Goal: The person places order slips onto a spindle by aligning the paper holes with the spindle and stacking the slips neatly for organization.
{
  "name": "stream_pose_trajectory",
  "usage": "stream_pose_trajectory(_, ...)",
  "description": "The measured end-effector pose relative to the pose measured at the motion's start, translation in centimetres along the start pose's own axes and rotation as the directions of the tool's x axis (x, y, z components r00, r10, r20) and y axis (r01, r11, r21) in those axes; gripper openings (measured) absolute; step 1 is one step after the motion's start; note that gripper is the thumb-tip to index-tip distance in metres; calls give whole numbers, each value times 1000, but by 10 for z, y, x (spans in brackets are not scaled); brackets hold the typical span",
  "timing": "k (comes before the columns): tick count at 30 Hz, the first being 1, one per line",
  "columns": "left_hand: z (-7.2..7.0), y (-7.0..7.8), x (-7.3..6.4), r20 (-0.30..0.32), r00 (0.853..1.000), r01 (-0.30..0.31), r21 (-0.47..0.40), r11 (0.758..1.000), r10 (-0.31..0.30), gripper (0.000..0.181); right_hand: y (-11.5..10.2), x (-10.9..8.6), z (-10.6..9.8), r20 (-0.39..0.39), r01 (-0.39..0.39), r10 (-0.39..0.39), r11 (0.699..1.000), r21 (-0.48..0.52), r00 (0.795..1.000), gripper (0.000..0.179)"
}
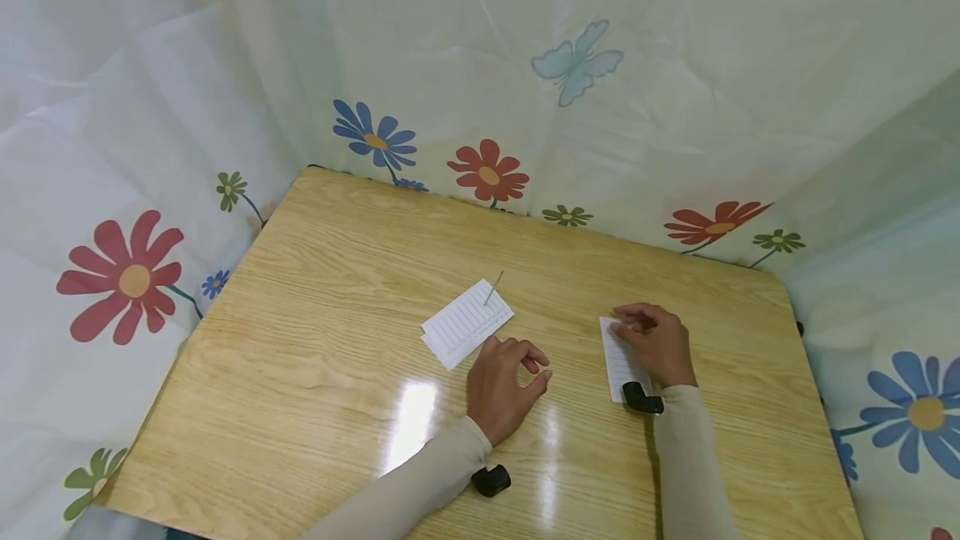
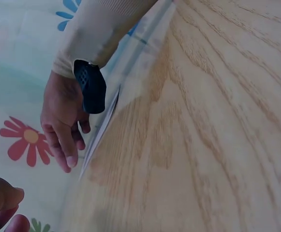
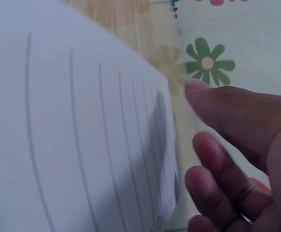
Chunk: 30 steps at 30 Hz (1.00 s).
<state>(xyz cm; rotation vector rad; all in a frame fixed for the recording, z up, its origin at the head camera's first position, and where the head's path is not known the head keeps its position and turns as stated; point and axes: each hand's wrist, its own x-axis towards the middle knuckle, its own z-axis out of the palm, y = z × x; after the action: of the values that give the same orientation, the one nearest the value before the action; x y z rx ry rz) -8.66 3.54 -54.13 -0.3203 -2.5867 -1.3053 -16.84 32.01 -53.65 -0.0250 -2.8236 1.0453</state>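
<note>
A lined white paper sheet (image 1: 617,369) lies on the right part of the wooden table. Over its upper right side is my right hand (image 1: 662,346), thumb and fingers apart with nothing seen between them. Up close in the right wrist view, the sheet (image 3: 96,121) shows ruled lines and small boxes beside the right hand's fingers (image 3: 205,188). Near the middle, more lined white sheets (image 1: 467,325) lie slightly overlapped, and a thin greyish stick (image 1: 492,288) rests across their upper corner. My left hand (image 1: 502,390) is just below these sheets, fingers loosely bent, holding nothing.
The wooden table (image 1: 315,340) has light glare near its front. A flowered white curtain (image 1: 450,48) hangs behind it and at both sides. Each wrist wears a black device (image 1: 491,481).
</note>
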Motion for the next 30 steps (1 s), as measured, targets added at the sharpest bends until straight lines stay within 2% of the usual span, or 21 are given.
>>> stream_pose_trajectory(4,1,-2,-1,10,1000,5,-2,1000,-5,11,5,-1,-3,39,31,-29,998,-61,999,29)
stream_pose_trajectory(12,3,-5,-1,33,999,-4,7,1000,3,11,3,3,-6,88,24,-13,993,-118,996,27)
stream_pose_trajectory(22,7,-3,1,64,998,-9,28,1000,8,11,1,3,-5,90,-59,71,990,-128,993,22)
stream_pose_trajectory(26,9,-3,2,78,997,-8,37,999,5,11,0,2,-6,74,-64,73,991,-119,995,18)
stream_pose_trajectory(30,11,-5,2,65,998,-26,43,999,23,11,-1,1,-9,63,-73,80,991,-110,995,16)
